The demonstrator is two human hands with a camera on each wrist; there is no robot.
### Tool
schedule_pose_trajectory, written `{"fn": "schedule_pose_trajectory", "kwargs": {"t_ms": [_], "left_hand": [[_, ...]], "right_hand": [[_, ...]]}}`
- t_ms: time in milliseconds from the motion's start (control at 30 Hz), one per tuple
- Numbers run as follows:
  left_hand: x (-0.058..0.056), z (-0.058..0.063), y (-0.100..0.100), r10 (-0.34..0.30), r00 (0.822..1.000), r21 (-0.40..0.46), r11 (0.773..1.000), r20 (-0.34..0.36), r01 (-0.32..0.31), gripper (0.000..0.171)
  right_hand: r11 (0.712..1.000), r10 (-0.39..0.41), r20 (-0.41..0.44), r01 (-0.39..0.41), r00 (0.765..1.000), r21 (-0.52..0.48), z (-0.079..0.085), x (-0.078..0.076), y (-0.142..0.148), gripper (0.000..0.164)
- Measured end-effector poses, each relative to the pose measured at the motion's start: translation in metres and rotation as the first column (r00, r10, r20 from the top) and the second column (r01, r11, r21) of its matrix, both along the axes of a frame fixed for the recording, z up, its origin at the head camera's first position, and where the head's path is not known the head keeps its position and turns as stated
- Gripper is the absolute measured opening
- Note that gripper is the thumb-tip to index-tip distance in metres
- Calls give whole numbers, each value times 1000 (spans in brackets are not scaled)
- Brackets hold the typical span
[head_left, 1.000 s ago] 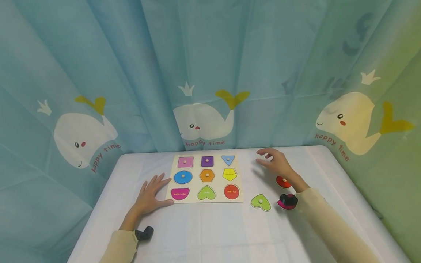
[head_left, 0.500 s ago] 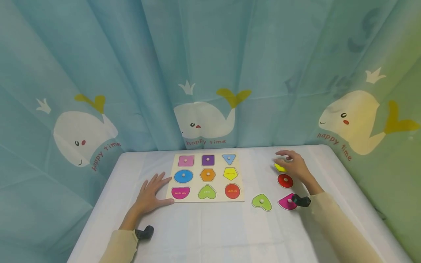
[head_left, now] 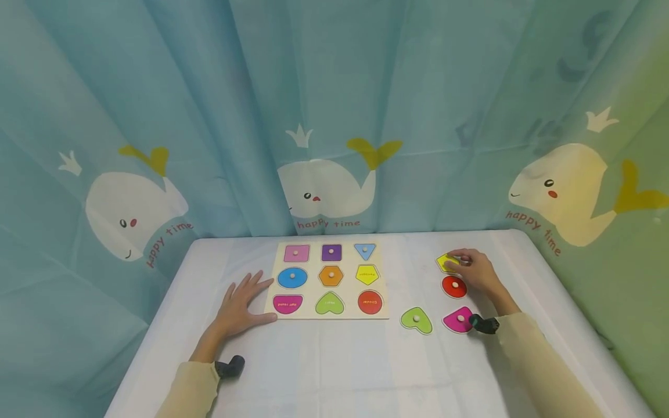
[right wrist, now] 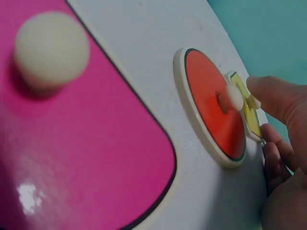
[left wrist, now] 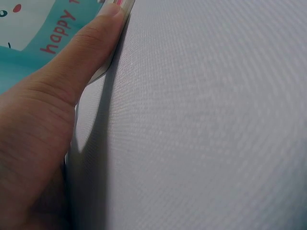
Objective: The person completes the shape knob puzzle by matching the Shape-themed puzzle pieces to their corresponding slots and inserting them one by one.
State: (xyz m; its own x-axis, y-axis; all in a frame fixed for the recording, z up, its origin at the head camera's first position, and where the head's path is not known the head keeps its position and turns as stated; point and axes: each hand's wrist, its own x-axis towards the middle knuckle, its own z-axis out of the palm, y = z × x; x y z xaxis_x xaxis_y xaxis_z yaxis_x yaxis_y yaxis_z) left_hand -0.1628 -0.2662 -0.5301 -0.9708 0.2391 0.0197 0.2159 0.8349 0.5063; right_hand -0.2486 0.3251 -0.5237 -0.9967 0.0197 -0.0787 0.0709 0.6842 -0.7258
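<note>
A wooden shape puzzle board [head_left: 308, 295] lies on the table. My left hand [head_left: 241, 306], fingers spread, rests at its left edge, the thumb [left wrist: 98, 38] touching its near corner. To the right, my right hand [head_left: 478, 271] is over a yellow pentagon piece [head_left: 443, 262], thumb [right wrist: 276, 93] and fingers on either side of its knob; whether they press on it is unclear. Nearer me lie a red circle piece [head_left: 450, 287], a magenta half-round piece [head_left: 456, 320] and a green heart piece [head_left: 410, 319], all with pale knobs.
Knobbed pieces sit in the board's far slots, among them a blue oval [head_left: 284, 280] and an orange hexagon [head_left: 326, 280]. The printed heart [head_left: 329, 304] and red circle [head_left: 370, 302] spots hold no knobbed piece. A whale-print curtain [head_left: 444, 116] hangs behind the table [head_left: 324, 371].
My right hand has moved rightward from beside the board and come down over the yellow pentagon piece. My left hand has stayed at the board's edge. The loose pieces look unmoved.
</note>
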Motion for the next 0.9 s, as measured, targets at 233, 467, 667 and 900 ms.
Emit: {"fn": "schedule_pose_trajectory", "kwargs": {"t_ms": [233, 467, 667, 900], "left_hand": [[-3, -1, 0, -3, 1000, -6, 1000, 4, 3, 91], [-4, -1, 0, -3, 1000, -4, 1000, 4, 3, 91], [-4, -1, 0, 4, 1000, -14, 1000, 2, -4, 91], [-2, -2, -1, 7, 1000, -11, 1000, -3, -7, 91]], "right_hand": [[1000, -28, -25, 29, 999, 11, -1, 3, 2, 39], [999, -45, -73, 45, 996, 0, -2, 6, 1, 34], [999, -48, -106, 47, 993, -6, -5, 6, 0, 31], [999, -55, -107, 54, 993, -6, -7, 6, -1, 29]]}}
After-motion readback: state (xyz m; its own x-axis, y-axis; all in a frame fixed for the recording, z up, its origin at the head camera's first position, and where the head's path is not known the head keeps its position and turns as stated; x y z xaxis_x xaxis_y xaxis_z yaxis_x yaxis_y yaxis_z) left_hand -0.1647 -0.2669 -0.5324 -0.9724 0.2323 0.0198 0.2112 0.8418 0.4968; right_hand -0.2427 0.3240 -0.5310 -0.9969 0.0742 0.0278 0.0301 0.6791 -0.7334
